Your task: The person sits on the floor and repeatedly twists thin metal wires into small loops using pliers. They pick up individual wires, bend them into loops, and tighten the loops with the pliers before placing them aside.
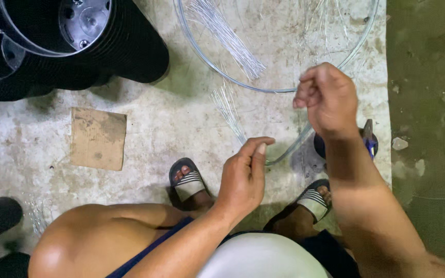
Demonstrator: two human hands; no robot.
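Observation:
My left hand (244, 175) pinches a thick wire ring (217, 67) near its lower edge, thumb and fingers closed on the rod. Higher and to the right, my right hand (326, 98) is closed in a fist over the same ring, and seems to grip a thin wire, though I cannot make it out clearly. The ring lies over the concrete floor (171, 118). A bundle of thin silver wires (227, 33) lies inside the ring, and another small bundle (227, 105) lies just below it.
A stack of black round fan parts (78, 41) stands at the top left. A piece of cardboard (98, 138) lies on the floor. Pliers with a blue handle (369, 141) rest beside my right forearm. My sandalled feet (187, 181) are below the ring.

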